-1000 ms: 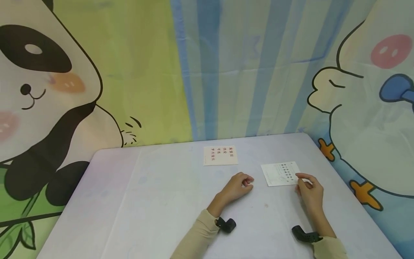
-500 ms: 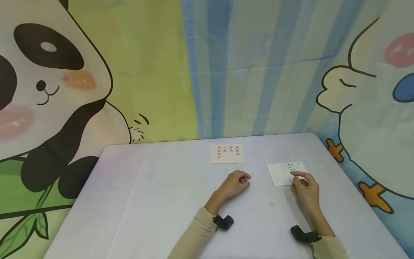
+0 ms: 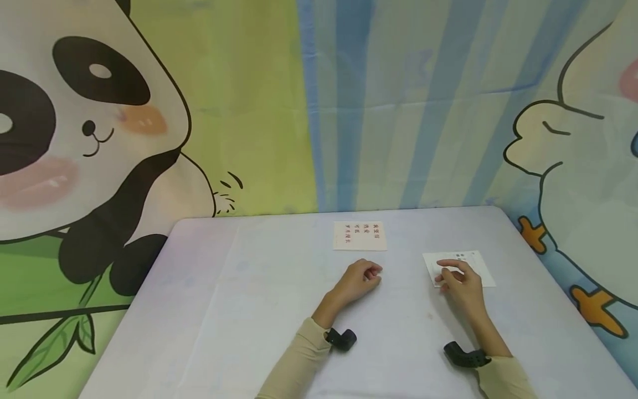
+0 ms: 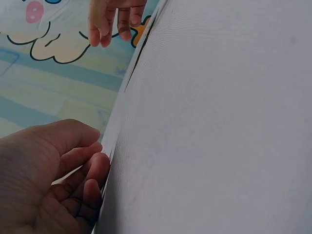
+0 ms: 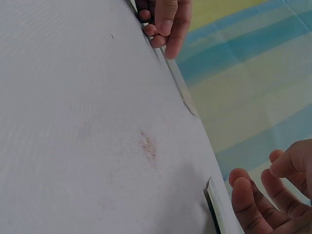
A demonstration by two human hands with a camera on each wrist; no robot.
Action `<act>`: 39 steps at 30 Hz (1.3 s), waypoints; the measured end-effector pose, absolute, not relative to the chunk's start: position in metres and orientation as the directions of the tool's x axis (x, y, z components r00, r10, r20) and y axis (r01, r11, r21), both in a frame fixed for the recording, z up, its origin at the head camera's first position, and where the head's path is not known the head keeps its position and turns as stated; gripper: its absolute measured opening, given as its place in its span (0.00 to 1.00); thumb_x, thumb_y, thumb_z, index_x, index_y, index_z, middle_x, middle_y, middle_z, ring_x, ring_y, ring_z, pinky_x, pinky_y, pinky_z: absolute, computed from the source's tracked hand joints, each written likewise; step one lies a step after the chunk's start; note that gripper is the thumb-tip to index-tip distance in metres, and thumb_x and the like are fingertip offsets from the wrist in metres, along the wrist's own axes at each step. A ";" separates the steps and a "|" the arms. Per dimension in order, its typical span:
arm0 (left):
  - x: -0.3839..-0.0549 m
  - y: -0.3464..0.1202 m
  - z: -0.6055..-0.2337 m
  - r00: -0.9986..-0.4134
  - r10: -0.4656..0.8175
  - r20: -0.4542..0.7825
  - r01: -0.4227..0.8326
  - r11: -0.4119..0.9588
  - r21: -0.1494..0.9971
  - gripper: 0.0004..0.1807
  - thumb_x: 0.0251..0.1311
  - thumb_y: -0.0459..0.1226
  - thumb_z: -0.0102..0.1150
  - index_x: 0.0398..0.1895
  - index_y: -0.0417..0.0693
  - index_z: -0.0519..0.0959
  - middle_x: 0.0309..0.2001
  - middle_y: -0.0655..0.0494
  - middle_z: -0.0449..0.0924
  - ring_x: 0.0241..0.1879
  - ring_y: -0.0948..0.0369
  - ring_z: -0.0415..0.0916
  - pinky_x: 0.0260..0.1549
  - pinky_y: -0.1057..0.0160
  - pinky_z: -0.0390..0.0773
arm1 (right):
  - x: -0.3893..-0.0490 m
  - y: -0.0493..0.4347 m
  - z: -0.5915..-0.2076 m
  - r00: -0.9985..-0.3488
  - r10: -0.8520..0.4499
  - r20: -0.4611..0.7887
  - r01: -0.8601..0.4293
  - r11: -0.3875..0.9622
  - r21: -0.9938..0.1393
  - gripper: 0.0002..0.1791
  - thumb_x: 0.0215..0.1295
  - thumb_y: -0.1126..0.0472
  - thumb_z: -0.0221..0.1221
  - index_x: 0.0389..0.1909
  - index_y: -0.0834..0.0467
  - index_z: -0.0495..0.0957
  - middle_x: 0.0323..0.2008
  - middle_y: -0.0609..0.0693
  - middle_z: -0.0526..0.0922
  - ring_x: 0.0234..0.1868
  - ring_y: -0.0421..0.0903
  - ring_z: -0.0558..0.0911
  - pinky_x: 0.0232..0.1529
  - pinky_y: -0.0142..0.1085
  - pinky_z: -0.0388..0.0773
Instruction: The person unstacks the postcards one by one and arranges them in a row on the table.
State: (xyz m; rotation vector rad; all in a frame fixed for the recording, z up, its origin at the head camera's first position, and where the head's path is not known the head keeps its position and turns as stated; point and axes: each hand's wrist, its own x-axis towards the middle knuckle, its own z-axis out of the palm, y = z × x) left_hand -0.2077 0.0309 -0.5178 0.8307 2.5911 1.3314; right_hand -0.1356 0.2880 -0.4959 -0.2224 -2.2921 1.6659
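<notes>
A white card [image 3: 482,271] printed with small dark characters lies on the right side of the table. My right hand [image 3: 463,285] is over its left part, fingers loosely bent and thumb near the index finger, hiding much of the print. In the right wrist view, that hand's fingers [image 5: 243,195] hold nothing, and the card's edge [image 5: 218,207] shows beside them. My left hand [image 3: 355,281] lies idle near the middle of the table, fingers loosely curled around nothing. Just beyond it is a cream card [image 3: 360,236] with columns of red characters.
A pale cloth covers the table [image 3: 239,310]. Behind it hangs a curtain [image 3: 389,111] with a cartoon panda [image 3: 119,188] on the left and a white character [image 3: 588,210] on the right. A small reddish mark [image 5: 148,146] stains the cloth between the hands.
My right hand has moved left across the white card, from its right edge to its left part. The head view has turned left. My left hand has stayed idle near the cream card.
</notes>
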 end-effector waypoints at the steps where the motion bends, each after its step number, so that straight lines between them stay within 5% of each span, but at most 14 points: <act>1: -0.208 0.030 -0.519 -0.845 0.514 0.146 0.418 0.465 0.780 0.12 0.61 0.33 0.62 0.47 0.42 0.82 0.34 0.59 0.77 0.34 0.70 0.71 0.36 0.74 0.73 | -0.136 0.287 -0.496 -0.947 0.285 0.148 -0.053 0.315 -0.947 0.12 0.69 0.69 0.53 0.49 0.71 0.75 0.22 0.54 0.83 0.19 0.44 0.81 0.24 0.32 0.79; 17: -0.215 0.013 -0.524 -0.870 0.453 0.194 0.408 0.443 0.799 0.11 0.62 0.32 0.61 0.46 0.42 0.82 0.37 0.57 0.78 0.36 0.68 0.73 0.36 0.73 0.73 | -0.153 0.261 -0.504 -0.978 0.134 0.158 -0.112 0.305 -0.946 0.12 0.68 0.71 0.54 0.49 0.71 0.76 0.36 0.69 0.82 0.24 0.44 0.82 0.29 0.29 0.79; 24: -0.216 0.000 -0.527 -0.894 0.403 0.197 0.380 0.446 0.810 0.10 0.62 0.32 0.60 0.46 0.42 0.82 0.37 0.57 0.77 0.36 0.67 0.72 0.35 0.72 0.73 | -0.160 0.244 -0.506 -0.984 0.116 0.137 -0.091 0.335 -0.938 0.12 0.67 0.71 0.54 0.49 0.70 0.77 0.49 0.67 0.78 0.31 0.39 0.80 0.32 0.28 0.79; 39: -0.224 -0.020 -0.525 -0.915 0.325 0.238 0.369 0.437 0.820 0.09 0.61 0.31 0.60 0.45 0.40 0.81 0.35 0.55 0.77 0.35 0.65 0.73 0.34 0.71 0.73 | -0.181 0.223 -0.513 -0.983 0.144 0.115 -0.059 0.347 -0.936 0.12 0.66 0.72 0.55 0.48 0.69 0.78 0.49 0.65 0.79 0.38 0.30 0.77 0.37 0.24 0.78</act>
